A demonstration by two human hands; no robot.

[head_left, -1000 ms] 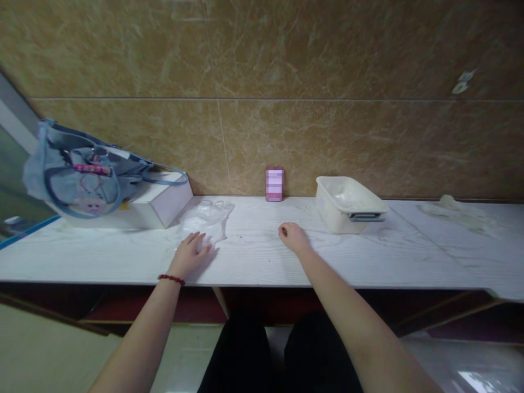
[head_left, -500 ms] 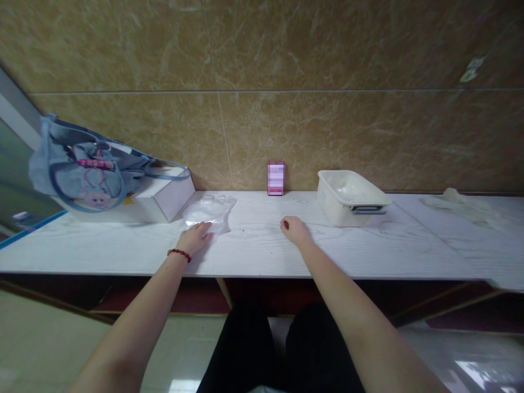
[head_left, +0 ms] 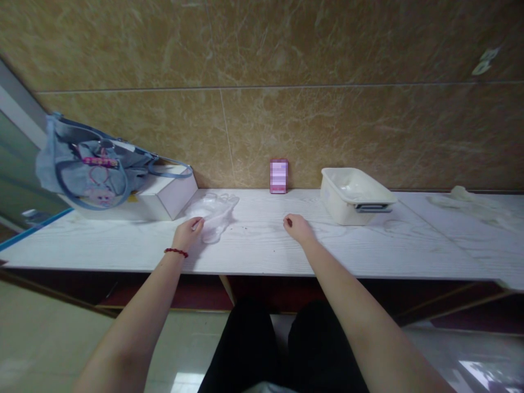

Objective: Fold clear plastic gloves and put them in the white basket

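Note:
My left hand point(head_left: 189, 231) is closed in a pinch on the near left edge of a clear plastic bag point(head_left: 215, 215), thin and crumpled, spread over the white tabletop. A red bead bracelet point(head_left: 176, 251) circles the left wrist. My right hand point(head_left: 298, 227) is curled into a fist just above or on the table, left of a white plastic bin point(head_left: 347, 210). A dark spot shows in the hollow of that fist; whether it is an object or shadow I cannot make out.
A phone point(head_left: 279, 176) leans upright on the marbled wall. On the left, a blue denim bag point(head_left: 92, 169) rests on a white box point(head_left: 167, 196). Pale, thin crumpled material point(head_left: 475, 204) lies at the right. The table's front edge point(head_left: 262, 274) runs before my legs.
My left hand was spread flat on the plastic bag and is now pinched on its edge, slightly further left. The bag has shifted and bunched. My right hand stays in its fist.

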